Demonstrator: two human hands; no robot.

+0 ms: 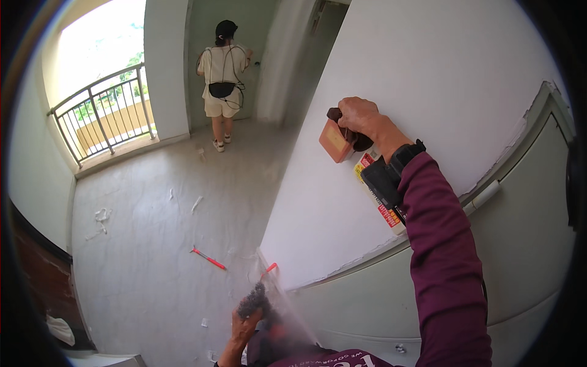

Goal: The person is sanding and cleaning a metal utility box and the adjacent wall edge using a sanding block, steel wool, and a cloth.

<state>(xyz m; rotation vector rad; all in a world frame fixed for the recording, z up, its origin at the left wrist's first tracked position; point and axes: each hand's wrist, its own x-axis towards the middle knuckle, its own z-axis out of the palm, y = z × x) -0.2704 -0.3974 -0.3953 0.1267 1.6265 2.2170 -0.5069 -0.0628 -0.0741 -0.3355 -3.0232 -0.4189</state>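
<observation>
Fingers [351, 106] of the right hand [362, 116] are closed over the dark, rounded grip of a block-shaped hand tool [335, 140], its boxy salmon-orange body over the smooth white wall [422, 67]; from my remote view I cannot tell whether it touches. A boxy black device [380, 183] is strapped at the wrist, below a wrinkled maroon sleeve [441, 244]. Partly behind it I see a flat red-and-yellow printed strip [387, 214] on the wall. Lower down, the left hand [243, 327] grips a dark grey, knobbly bundle [254, 301], too blurred for me to name. Just beyond that, a red-handled tool [269, 269] sits near the wall's foot, and a slim red-handled scraper [208, 258] lies on the streaky grey floor [147, 244] among crumpled white scraps [101, 216]. Ragged, flaky edging borders the grey-green metal door [520, 244].
</observation>
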